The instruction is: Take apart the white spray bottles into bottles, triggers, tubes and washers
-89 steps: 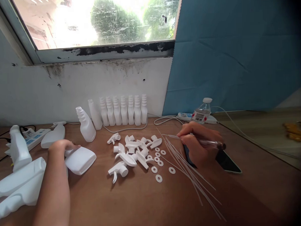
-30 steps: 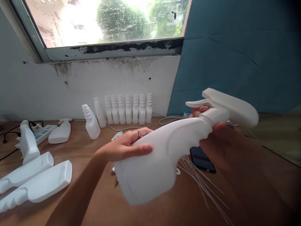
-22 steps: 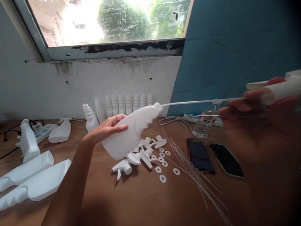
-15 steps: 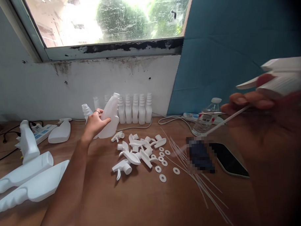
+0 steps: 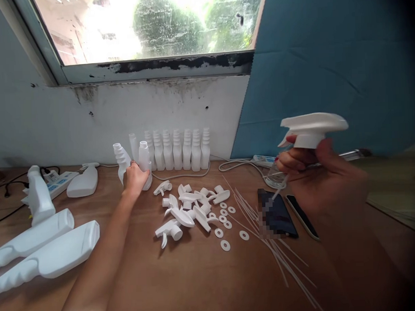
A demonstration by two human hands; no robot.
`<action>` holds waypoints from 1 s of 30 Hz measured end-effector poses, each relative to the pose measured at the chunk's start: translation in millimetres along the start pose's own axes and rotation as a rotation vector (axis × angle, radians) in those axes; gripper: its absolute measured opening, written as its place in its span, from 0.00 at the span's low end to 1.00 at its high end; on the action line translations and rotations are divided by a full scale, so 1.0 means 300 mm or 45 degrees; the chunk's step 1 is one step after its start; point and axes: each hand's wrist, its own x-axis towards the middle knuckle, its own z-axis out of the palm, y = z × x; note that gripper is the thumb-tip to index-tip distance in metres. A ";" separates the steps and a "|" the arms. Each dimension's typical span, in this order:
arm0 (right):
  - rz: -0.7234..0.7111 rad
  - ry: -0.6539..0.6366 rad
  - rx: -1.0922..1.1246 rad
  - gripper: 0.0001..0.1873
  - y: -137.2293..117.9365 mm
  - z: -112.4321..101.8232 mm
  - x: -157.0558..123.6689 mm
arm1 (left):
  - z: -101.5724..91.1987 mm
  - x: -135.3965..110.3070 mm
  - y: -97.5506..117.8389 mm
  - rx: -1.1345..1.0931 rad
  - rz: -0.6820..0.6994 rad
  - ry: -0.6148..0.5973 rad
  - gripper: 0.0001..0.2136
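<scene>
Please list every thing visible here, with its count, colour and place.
held bottle: one, white, upright in left hand
trigger head: one, white, in right hand
bottle row: about seven, white, against wall
angled bottle: one, white, beside left hand
big bottles: two, white, lying far left
loose triggers: pile, white, table middle
washers: several, white, beside pile
tubes: bundle, pale, right of washers
phone: one, black, table right
water bottle: one, clear, behind right hand
power strip: one, white, left rear
table: one, brown
left hand: one, around held bottle
right hand: one, raised, gripping trigger head
</scene>
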 end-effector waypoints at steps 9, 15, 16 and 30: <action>0.181 0.073 -0.133 0.22 0.010 -0.010 -0.001 | 0.012 0.007 -0.010 0.026 -0.058 0.015 0.24; 0.333 -0.041 -0.138 0.23 0.025 -0.025 0.022 | 0.006 0.004 -0.015 0.014 -0.076 -0.019 0.27; 0.375 -0.069 -0.151 0.24 0.027 -0.028 0.029 | 0.002 0.003 -0.014 0.016 -0.077 -0.031 0.28; 0.028 0.237 -0.485 0.20 0.130 -0.083 0.082 | -0.168 -0.120 0.118 -0.137 0.255 0.089 0.20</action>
